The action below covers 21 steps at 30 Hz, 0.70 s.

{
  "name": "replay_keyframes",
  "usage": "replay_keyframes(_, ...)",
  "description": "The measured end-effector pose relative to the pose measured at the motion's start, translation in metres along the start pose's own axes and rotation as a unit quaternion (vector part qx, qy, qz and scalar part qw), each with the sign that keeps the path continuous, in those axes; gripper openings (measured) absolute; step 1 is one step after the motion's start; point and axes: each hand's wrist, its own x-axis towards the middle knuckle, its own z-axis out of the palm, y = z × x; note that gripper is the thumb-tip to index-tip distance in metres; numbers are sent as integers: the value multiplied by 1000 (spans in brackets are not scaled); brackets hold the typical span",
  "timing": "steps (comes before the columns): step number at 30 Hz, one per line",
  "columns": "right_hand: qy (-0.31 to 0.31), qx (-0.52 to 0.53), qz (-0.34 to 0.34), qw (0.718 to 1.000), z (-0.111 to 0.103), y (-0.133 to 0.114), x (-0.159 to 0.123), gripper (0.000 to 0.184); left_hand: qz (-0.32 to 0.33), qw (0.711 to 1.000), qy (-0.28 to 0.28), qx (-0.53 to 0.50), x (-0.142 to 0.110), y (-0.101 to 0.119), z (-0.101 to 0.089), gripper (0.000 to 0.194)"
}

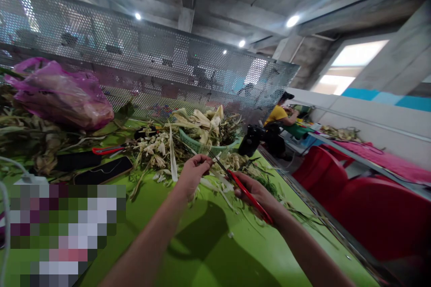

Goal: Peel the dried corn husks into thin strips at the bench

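My left hand (193, 175) is closed in a pinch on a pale leaf strip (215, 184) above the green table (208, 251). My right hand (256, 195) grips red-handled scissors (240, 186), whose dark blades point up and left toward the fingertips of the left hand. Both hands hover over a scatter of cut pale leaves and stems (158, 152). A green basket (202, 143) heaped with leaves stands just behind the hands.
A pink plastic bag (60, 94) lies on dried leaves at the left. Two dark phones (103, 170) and another red scissors (107, 149) lie on the table. A perforated metal screen (151, 67) stands behind. A person in yellow (279, 116) sits far right, near red chairs (363, 215).
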Motion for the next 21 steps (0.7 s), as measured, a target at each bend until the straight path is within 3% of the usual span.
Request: replay_keyframes(21, 1, -57, -7, 998, -3, -2, -9, 60, -14, 999, 11, -29, 0, -2, -1, 25)
